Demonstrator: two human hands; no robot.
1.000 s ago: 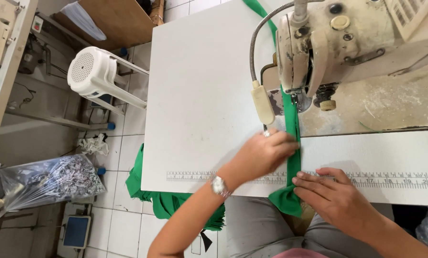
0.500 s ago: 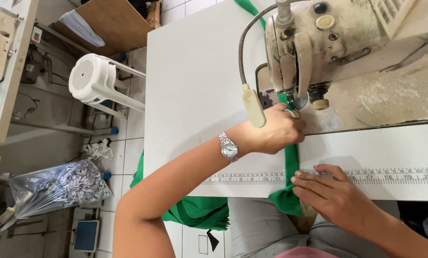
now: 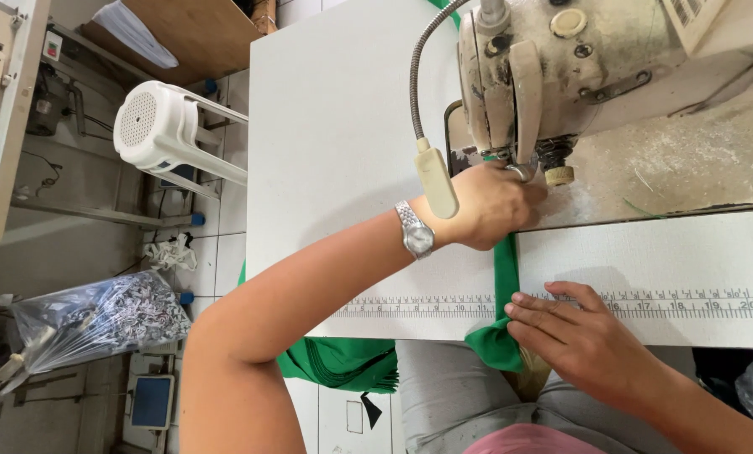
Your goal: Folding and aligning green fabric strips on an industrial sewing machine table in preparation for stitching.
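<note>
A: In the head view, what risk is to be noted?

B: The left hand [image 3: 494, 202] is placed right under the head of the sewing machine [image 3: 561, 76], close by the presser foot, which is hidden behind the knuckles. A fingertip could be caught if the machine were run with the hand so near. The green fabric strip [image 3: 506, 277] could also be pulled askew, since it is steadied only lightly at the near edge of the worktop [image 3: 334, 151].

A: And how are the hands set?

B: The left hand is curled, fingers bent down onto the strip by the foot; whether it is pinched cannot be told. The right hand [image 3: 582, 340] is laid nearly flat, fingers spread narrowly, fingertips pressed on the strip where it crosses the printed ruler [image 3: 687, 304]. The rest of the fabric hangs off the worktop's near edge.
</note>
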